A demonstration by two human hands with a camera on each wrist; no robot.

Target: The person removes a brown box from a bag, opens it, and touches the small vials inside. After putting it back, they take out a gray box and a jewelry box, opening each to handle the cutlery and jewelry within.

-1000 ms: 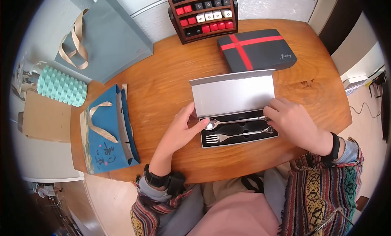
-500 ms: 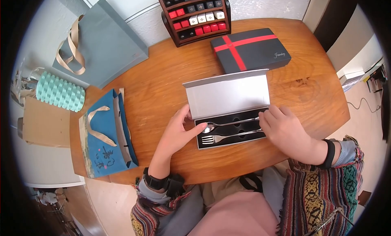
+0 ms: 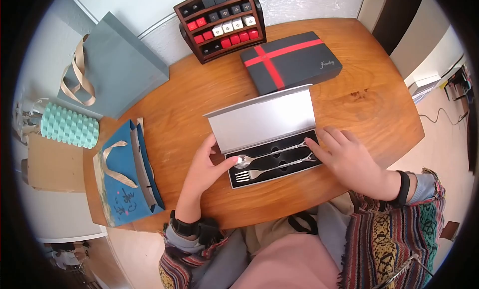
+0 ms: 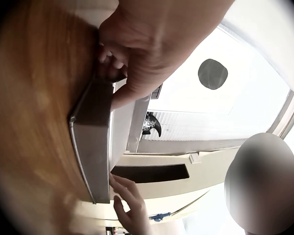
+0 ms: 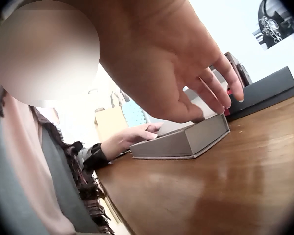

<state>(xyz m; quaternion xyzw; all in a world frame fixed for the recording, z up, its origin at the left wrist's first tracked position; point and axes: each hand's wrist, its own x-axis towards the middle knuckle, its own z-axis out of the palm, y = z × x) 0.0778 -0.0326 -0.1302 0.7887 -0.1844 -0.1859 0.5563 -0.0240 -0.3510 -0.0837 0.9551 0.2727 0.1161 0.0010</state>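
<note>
An open grey gift box (image 3: 231, 178) lies on the table with its lid (image 3: 262, 117) raised at the back. In its black insert lie a metal spoon (image 3: 269, 153) and, nearer the body, a metal fork (image 3: 279, 168). My left hand (image 3: 199, 172) grips the box's left end, thumb over the rim by the spoon's bowl, other fingers behind the corner. My right hand (image 3: 352, 162) is at the right end with its fingers spread; the thumb reaches in beside the handle ends. In the right wrist view, its fingers (image 5: 213, 93) extend past the box's corner.
A black box with a red ribbon (image 3: 294, 62) stands behind the lid, beside a wooden rack of coloured blocks (image 3: 222, 24). To the left are a blue paper bag (image 3: 124, 179), a large grey bag (image 3: 117, 64) and a mint textured roller (image 3: 70, 125).
My right hand has loosened from around the handle ends, its fingers now spread at the box's right end. The left hand keeps its place. The head view has shifted, moving the scene leftward.
</note>
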